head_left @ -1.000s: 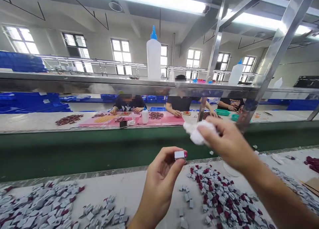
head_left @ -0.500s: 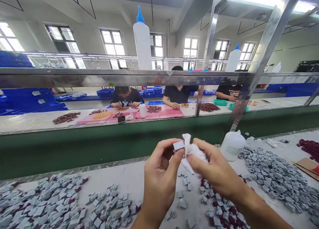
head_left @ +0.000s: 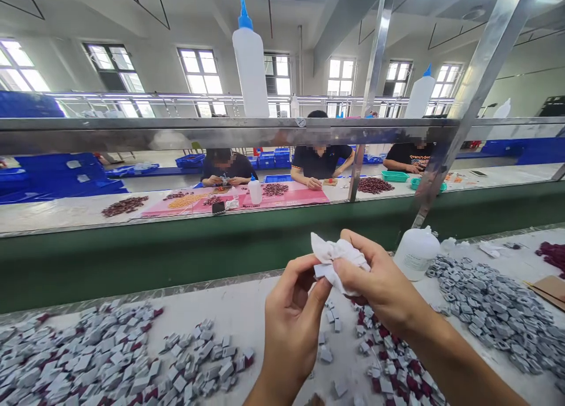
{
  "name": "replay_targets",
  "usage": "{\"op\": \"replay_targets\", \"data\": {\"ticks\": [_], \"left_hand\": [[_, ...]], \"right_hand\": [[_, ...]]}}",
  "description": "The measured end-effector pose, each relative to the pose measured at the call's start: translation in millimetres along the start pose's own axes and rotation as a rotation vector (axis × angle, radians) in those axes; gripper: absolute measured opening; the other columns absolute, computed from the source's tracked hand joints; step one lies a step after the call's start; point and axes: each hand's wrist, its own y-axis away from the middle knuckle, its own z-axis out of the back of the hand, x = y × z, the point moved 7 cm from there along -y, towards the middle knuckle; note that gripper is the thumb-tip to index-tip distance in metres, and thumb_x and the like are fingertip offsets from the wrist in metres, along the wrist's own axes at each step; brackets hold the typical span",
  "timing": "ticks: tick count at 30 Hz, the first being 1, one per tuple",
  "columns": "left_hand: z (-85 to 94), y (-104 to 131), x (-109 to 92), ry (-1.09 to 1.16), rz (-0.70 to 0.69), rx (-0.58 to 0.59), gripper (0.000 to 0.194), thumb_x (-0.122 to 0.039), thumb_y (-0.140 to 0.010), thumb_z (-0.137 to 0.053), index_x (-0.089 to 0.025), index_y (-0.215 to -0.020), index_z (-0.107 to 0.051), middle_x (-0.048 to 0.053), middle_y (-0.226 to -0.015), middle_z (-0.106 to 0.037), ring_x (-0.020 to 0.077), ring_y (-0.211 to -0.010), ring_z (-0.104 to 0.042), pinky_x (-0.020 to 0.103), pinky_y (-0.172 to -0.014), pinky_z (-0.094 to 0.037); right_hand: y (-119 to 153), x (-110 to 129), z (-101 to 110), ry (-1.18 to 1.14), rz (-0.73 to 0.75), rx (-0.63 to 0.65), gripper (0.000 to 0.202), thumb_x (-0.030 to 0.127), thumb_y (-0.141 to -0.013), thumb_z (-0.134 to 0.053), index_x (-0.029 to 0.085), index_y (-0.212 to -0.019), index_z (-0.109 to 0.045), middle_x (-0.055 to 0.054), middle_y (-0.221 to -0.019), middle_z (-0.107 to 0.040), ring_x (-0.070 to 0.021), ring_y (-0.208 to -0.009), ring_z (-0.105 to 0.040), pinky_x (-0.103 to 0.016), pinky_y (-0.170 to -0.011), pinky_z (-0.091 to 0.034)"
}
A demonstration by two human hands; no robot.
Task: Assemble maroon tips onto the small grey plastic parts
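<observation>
My left hand [head_left: 289, 320] pinches a small grey block [head_left: 321, 270] between thumb and fingers above the white table [head_left: 247, 312]. A crumpled white cloth [head_left: 335, 257], held in my right hand [head_left: 379, 285], is pressed over the block. Under my hands lie loose grey and dark-red blocks [head_left: 388, 365]. A big pile of grey blocks [head_left: 101, 359] covers the table at the left, another grey pile [head_left: 489, 312] at the right.
A white plastic bottle [head_left: 415, 253] stands by the right pile, in front of a green conveyor belt [head_left: 176, 253]. A steel shelf [head_left: 220, 129] carries squeeze bottles [head_left: 251, 65]. Three people sit working at the far table [head_left: 66, 212] with pink mats.
My right hand brought the cloth from up on the right down onto the block in my left hand. The view tilted down, showing the white bottle.
</observation>
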Motion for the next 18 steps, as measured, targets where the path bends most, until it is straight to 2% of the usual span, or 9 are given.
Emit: {"op": "replay_targets", "data": {"ticks": [3, 7, 9, 13, 16, 18], "left_hand": [[2.1, 0.4, 1.4, -0.002, 0.034, 0.019, 0.021, -0.037, -0.101, -0.084, -0.023, -0.116, -0.083, 0.008, -0.112, -0.085, 0.0238, -0.103, -0.082, 0.030, -0.093, -0.066], [-1.3, 2.5, 1.1, 0.027, 0.057, 0.115, 0.013, -0.031, -0.103, -0.082, -0.023, -0.114, -0.083, 0.007, -0.112, -0.085, 0.0214, -0.104, -0.081, 0.027, -0.094, -0.065], [-1.7, 4.4, 3.8, 0.041, 0.080, 0.132, 0.013, -0.030, -0.105, -0.080, -0.023, -0.116, -0.082, 0.007, -0.113, -0.085, 0.0209, -0.106, -0.081, 0.027, -0.095, -0.064], [-1.0, 7.4, 9.5, 0.037, 0.091, 0.116, 0.017, -0.032, -0.106, -0.079, -0.022, -0.119, -0.081, 0.008, -0.115, -0.085, 0.0226, -0.107, -0.081, 0.029, -0.096, -0.065], [0.2, 8.2, 14.1, 0.010, 0.088, 0.099, 0.019, -0.033, -0.105, -0.079, -0.022, -0.120, -0.082, 0.009, -0.118, -0.084, 0.0247, -0.111, -0.080, 0.032, -0.100, -0.064], [3.8, 8.0, 17.4, -0.021, 0.080, 0.077, 0.018, -0.033, -0.105, -0.079, -0.021, -0.118, -0.082, 0.009, -0.117, -0.084, 0.0248, -0.109, -0.080, 0.032, -0.099, -0.064]], "right_hand": [[1.0, -3.6, 5.0, 0.045, -0.014, 0.006, 0.033, 0.022, -0.074, -0.082, 0.025, -0.075, -0.049, 0.008, -0.070, -0.042, -0.0107, -0.062, -0.032, -0.023, -0.053, -0.028], [-0.4, -15.0, 15.6, -0.184, -0.087, -0.086, 0.033, 0.037, -0.079, -0.082, 0.027, -0.081, -0.050, 0.010, -0.064, -0.042, -0.0094, -0.052, -0.025, -0.024, -0.044, -0.018], [-1.1, -20.1, 15.2, -0.240, -0.109, -0.089, 0.035, 0.042, -0.082, -0.082, 0.027, -0.083, -0.050, 0.011, -0.063, -0.041, -0.0090, -0.050, -0.021, -0.025, -0.043, -0.015], [-0.1, -21.6, 11.6, -0.078, -0.054, -0.065, 0.032, 0.032, -0.082, -0.084, 0.026, -0.084, -0.053, 0.009, -0.071, -0.044, -0.0101, -0.058, -0.031, -0.024, -0.048, -0.026], [3.9, -24.0, 6.6, 0.044, -0.042, -0.033, 0.027, 0.025, -0.082, -0.078, 0.026, -0.081, -0.051, 0.009, -0.072, -0.041, -0.0111, -0.060, -0.031, -0.025, -0.051, -0.028], [7.4, -27.9, 1.1, 0.105, -0.056, 0.020, 0.023, 0.021, -0.079, -0.075, 0.026, -0.083, -0.053, 0.008, -0.074, -0.044, -0.0121, -0.063, -0.035, -0.025, -0.054, -0.031]]}}
